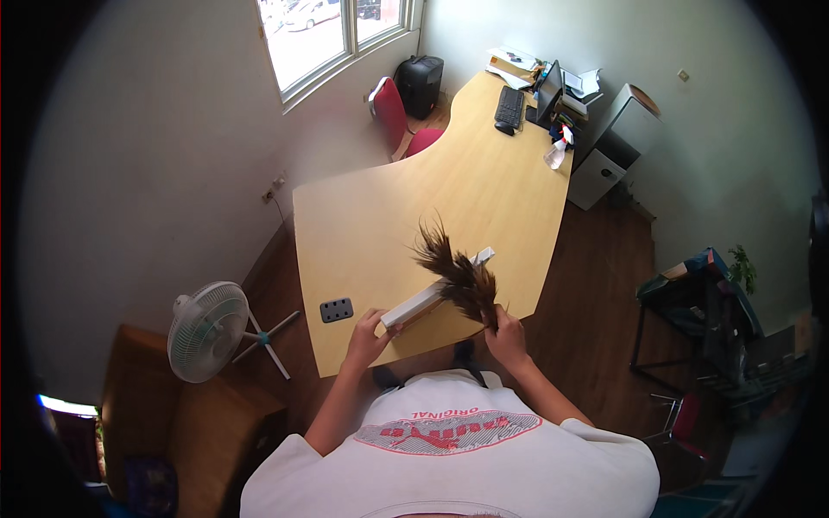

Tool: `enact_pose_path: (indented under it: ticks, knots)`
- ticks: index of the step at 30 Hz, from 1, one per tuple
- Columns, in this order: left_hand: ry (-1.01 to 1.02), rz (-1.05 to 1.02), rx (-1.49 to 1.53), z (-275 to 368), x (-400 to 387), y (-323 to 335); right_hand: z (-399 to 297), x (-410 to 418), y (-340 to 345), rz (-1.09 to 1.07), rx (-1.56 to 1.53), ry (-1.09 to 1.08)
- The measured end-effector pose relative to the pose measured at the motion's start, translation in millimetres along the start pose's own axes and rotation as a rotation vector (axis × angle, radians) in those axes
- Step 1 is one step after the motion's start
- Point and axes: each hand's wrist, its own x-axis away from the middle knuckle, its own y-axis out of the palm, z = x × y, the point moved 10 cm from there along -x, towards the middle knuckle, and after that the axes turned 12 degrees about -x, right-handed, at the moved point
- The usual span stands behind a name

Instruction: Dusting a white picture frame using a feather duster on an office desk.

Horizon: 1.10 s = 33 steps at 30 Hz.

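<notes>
My left hand [368, 338] grips the near end of a long, narrow white object [414, 304], perhaps a frame or thin box seen on edge. It slants away to the right above the desk [363, 239]. In my right hand [508, 337] is a brown feather duster [469, 285], held near the base of its feathers. The feathers lie across the far part of the white object and hide some of it. Whether the duster's handle extends below my fist cannot be seen.
A grey socket panel [336, 310] sits in the desk's left part. Farther back are a spray bottle [558, 150], a keyboard [510, 105], a monitor [549, 90] and papers. A red chair [392, 120] stands behind the desk, a fan [208, 331] to the left.
</notes>
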Motion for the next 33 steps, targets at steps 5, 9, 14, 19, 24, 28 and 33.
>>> enact_pose_path:
  ticks: [5, 9, 14, 19, 24, 28, 33]
  knots:
    - [0.016, -0.052, -0.013, 31, -23, -1, 24, -9, -27, 0.05, -0.018, -0.035]
    - [-0.068, -0.125, -0.194, 61, -46, 4, 49, -23, -47, 0.078, -0.026, 0.01]
    - [-0.042, -0.262, -0.446, 88, -82, 49, 101, -39, -73, 0.095, -0.055, 0.039]
    - [-0.018, -0.296, -0.493, 117, -116, 99, 160, -52, -106, 0.115, -0.19, 0.132]
    - [0.004, -0.226, -0.529, 151, -155, 141, 228, -43, -142, 0.148, -0.16, 0.15]
    - [0.034, -0.232, -0.554, 166, -183, 173, 260, -35, -164, 0.125, -0.147, 0.201]
    - [-0.081, -0.354, -0.522, 152, -204, 201, 298, -26, -173, 0.095, -0.109, 0.24]
